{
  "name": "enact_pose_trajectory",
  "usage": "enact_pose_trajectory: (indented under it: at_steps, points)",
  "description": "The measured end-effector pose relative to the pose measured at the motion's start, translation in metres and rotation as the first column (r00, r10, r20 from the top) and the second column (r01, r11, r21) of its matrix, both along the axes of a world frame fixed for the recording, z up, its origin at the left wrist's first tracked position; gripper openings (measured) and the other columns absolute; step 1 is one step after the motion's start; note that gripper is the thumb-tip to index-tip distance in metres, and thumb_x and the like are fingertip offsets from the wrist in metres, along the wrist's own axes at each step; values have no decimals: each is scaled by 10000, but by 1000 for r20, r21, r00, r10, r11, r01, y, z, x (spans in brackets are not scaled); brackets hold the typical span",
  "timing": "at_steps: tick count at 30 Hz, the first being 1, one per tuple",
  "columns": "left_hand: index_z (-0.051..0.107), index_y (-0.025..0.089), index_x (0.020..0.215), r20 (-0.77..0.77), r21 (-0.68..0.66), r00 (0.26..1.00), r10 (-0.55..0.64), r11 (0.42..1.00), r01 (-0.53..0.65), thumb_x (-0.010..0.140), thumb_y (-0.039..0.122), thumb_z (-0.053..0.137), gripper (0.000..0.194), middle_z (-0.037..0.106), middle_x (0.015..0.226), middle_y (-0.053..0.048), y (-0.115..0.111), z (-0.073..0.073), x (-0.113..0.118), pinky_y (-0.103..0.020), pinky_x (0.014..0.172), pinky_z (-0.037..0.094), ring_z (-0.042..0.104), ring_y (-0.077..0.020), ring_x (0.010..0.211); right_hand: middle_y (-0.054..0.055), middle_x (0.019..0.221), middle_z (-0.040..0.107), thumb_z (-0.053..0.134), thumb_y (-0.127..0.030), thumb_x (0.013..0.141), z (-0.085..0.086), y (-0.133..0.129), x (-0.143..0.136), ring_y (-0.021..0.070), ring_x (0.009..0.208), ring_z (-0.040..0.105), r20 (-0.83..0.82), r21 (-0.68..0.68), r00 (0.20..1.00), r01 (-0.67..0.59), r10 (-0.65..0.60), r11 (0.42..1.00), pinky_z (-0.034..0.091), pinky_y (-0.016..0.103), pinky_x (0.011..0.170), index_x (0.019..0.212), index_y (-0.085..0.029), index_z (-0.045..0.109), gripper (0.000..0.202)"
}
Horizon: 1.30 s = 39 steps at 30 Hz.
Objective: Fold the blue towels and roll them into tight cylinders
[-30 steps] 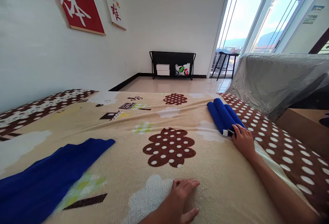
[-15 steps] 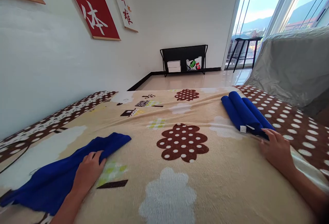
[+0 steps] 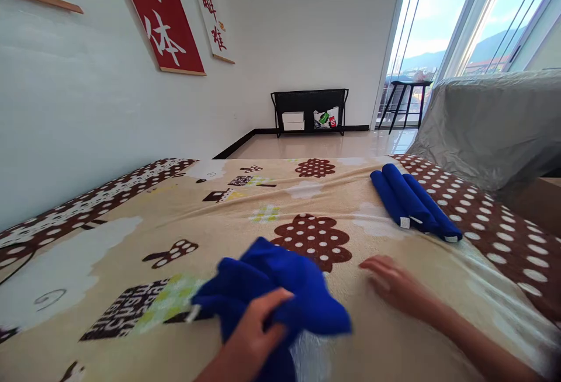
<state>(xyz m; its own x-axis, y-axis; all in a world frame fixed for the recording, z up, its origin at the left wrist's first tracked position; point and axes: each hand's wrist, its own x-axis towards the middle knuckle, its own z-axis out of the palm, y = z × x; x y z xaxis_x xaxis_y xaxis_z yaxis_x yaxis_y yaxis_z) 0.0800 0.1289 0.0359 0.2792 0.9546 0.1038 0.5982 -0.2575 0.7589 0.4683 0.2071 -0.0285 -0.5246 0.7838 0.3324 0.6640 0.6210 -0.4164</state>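
My left hand (image 3: 258, 329) grips a crumpled blue cloth (image 3: 293, 282) over the middle of the bed cover, its thumb on top and part of the cloth hanging below. A small white tag shows at the cloth's left end. To the right of it, my right hand (image 3: 388, 282) is low over the cover with nothing in it. Its fingers point left, loosely stretched and smeared by motion. Beyond that hand, three rolled blue cloths (image 3: 409, 201) lie side by side, with white tags at their near ends. Neither hand touches them.
A beige patterned bed cover (image 3: 210, 218) with a brown dotted border spreads beneath everything. A plastic-draped piece of furniture (image 3: 495, 119) stands at the right. Against the far wall is a black rack (image 3: 309, 101); a dark stool (image 3: 405, 99) stands by the window.
My left hand has lifted the blue cloth from the left and brought it to the middle, bunching it. My right hand has left the rolled cloths and moved left.
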Motion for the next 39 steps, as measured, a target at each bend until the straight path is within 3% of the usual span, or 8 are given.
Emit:
enact_pose_trajectory:
  at_steps: [1, 3, 5, 10, 14, 23, 31, 39]
  points:
    - [626, 356, 1302, 41, -49, 971, -236, 970, 238, 891, 555, 571, 460, 686, 1233, -30, -9, 12, 19, -388, 986, 539, 641, -265, 1137, 73, 1248, 667, 483, -299, 916, 5, -10, -20, 251, 1137, 621, 2, -67, 995, -103, 103, 992, 489, 428, 1012, 1282, -332, 617, 391]
    - [590, 401, 1346, 113, -155, 768, -630, 752, 640, 984, 456, 472, 385, 660, 1294, -2, -20, 37, 46, -329, 1008, 519, 640, -215, 1161, 8, 1286, 658, 472, -302, 918, 14, -28, -49, 251, 1150, 614, -12, -174, 964, -264, 266, 949, 464, 444, 1041, 1299, -434, 595, 421]
    - [568, 407, 1366, 90, -178, 694, -714, 674, 717, 1016, 412, 418, 381, 608, 1376, 8, -21, 56, 58, -318, 1072, 467, 594, -194, 1238, 18, 1290, 652, 485, -282, 907, 22, -40, -60, 247, 1159, 604, -36, -239, 952, -305, 305, 922, 452, 444, 1051, 1338, -412, 575, 459]
    - [639, 262, 1250, -205, 65, 955, -213, 971, 230, 967, 371, 507, 330, 590, 1372, -75, 25, 27, 34, -438, 1156, 374, 527, -241, 1294, 76, 1255, 648, 488, -310, 944, 35, -43, -55, 227, 1151, 588, -176, -365, 976, -184, 126, 913, 446, 389, 1028, 1298, -268, 619, 380]
    - [641, 174, 1221, -301, 220, 945, 125, 974, -59, 928, 373, 550, 365, 630, 1258, -126, 71, -25, 8, -501, 1108, 397, 552, -283, 1226, 57, 1061, 707, 487, -468, 960, 30, -29, -62, 206, 937, 630, -310, -521, 950, -150, -23, 840, 485, 321, 828, 1161, -229, 692, 374]
    - [706, 193, 1049, -274, 270, 956, 107, 962, -30, 922, 276, 522, 238, 704, 1080, -79, 63, -25, 6, -393, 997, 460, 637, -231, 1039, 1, 662, 623, 615, -373, 803, 4, -13, -82, 128, 628, 545, -435, -598, 885, -148, -164, 788, 388, 242, 592, 753, -163, 653, 218]
    - [699, 250, 1119, -296, 413, 922, 249, 904, -112, 896, 208, 543, 276, 656, 1205, -72, 36, -13, 20, -494, 1056, 350, 537, -274, 1177, -22, 604, 568, 659, -374, 760, 16, -30, -92, 104, 564, 501, -513, -554, 833, -136, -208, 821, 356, 226, 538, 718, -167, 617, 216]
    - [531, 206, 1262, -398, 456, 909, -126, 832, 315, 863, 171, 607, 408, 605, 1267, -76, -11, 19, 71, -414, 1031, 365, 534, -254, 1195, -20, 620, 566, 691, -540, 755, 48, -67, -107, 105, 563, 492, -649, -487, 748, -267, -140, 832, 366, 246, 560, 753, -177, 591, 376]
